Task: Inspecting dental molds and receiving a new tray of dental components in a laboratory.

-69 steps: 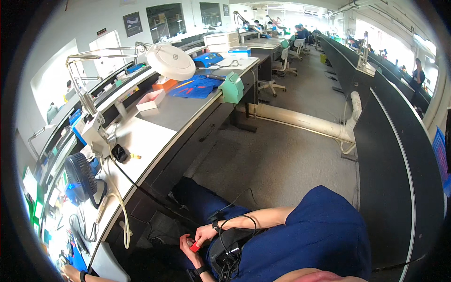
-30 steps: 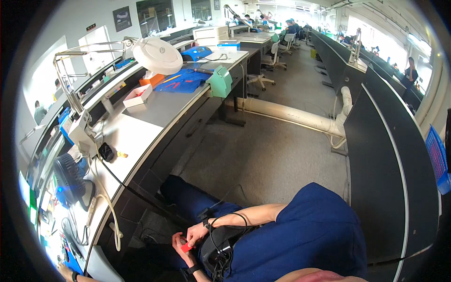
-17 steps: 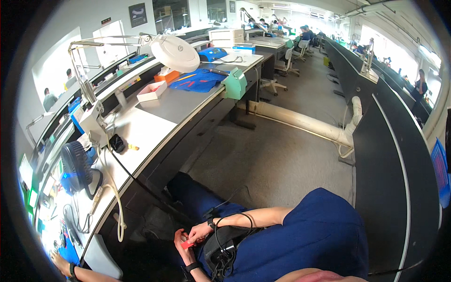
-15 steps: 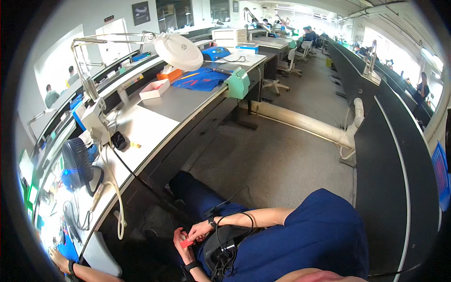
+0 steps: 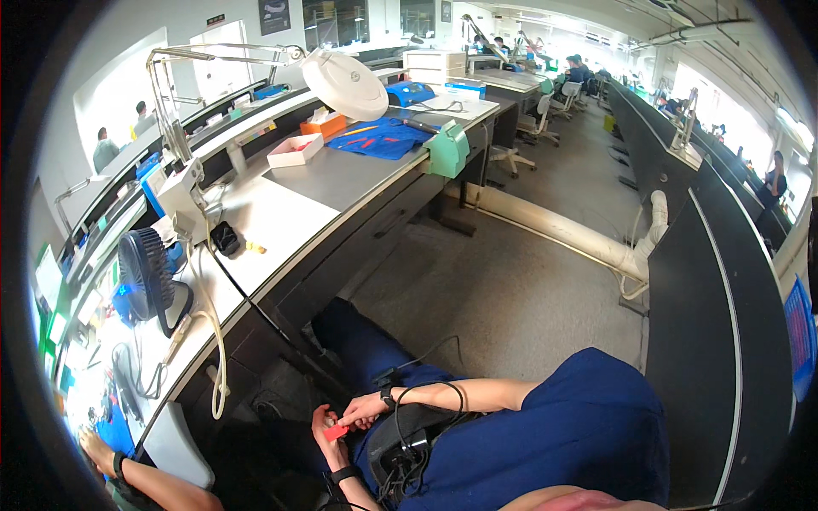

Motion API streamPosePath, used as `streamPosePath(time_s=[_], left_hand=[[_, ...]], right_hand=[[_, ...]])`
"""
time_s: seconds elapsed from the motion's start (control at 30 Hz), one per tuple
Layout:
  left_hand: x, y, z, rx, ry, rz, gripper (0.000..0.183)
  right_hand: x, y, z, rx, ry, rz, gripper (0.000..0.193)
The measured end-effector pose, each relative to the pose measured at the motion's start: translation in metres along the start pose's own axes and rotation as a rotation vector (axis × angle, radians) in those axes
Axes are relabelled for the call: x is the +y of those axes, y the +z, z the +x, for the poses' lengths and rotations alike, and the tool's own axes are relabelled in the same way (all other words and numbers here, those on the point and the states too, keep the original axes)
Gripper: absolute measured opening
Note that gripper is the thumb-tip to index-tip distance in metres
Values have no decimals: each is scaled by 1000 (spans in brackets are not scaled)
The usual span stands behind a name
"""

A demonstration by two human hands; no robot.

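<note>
Low in front of my body, over my lap, my two hands are close together. My left hand (image 5: pixel 324 423), its forearm rising from the lower edge with a dark wristband, has its fingers curled around a small flat red piece (image 5: pixel 336 433). From the right, my right hand (image 5: pixel 365 410) reaches across, wearing a dark watch. Its fingers are bent together and meet the left fingers just above the red piece. What lies between the right fingertips is too small to tell. Black cables (image 5: pixel 411 451) hang at my waist beside the hands.
A workbench (image 5: pixel 315 189) runs along the left with a magnifier lamp (image 5: pixel 345 85), a fan (image 5: pixel 149 277), a white box (image 5: pixel 295 151), a blue cloth (image 5: pixel 383 139) and a green tool holder (image 5: pixel 447 149). Another person's arm (image 5: pixel 166 487) is at lower left. A pipe (image 5: pixel 554 226) crosses the floor.
The view has shifted slightly, so the bench sits a little lower and further right. The red piece shows more fully in my left hand. My hands remain together.
</note>
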State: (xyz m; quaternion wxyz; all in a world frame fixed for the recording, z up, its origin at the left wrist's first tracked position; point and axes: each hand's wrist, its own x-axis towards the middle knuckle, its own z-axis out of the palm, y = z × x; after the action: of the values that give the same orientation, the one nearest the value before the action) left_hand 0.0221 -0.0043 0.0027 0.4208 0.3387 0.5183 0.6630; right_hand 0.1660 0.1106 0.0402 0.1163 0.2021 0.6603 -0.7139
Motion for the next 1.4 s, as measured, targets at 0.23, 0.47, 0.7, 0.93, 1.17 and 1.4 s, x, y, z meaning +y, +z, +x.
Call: streamPosePath(time_s=[0.23, 0.47, 0.7, 0.93, 1.17, 1.4], left_hand=[[10, 7, -5, -8, 47, 57, 30], [7, 8, 0, 13, 72, 70, 22], [3, 6, 3, 24, -16, -84, 24], [3, 12, 5, 88, -7, -20, 24], [-11, 8, 13, 82, -101, -79, 20], [-16, 5, 17, 140, -67, -39, 20]], right_hand=[[4, -2, 4, 16, 23, 36, 56], [12, -5, 14, 76, 80, 63, 62], [12, -4, 17, 95, 76, 57, 62], [14, -4, 14, 95, 81, 65, 60], [19, -6, 18, 90, 69, 52, 60], [19, -6, 18, 107, 72, 53, 60]])
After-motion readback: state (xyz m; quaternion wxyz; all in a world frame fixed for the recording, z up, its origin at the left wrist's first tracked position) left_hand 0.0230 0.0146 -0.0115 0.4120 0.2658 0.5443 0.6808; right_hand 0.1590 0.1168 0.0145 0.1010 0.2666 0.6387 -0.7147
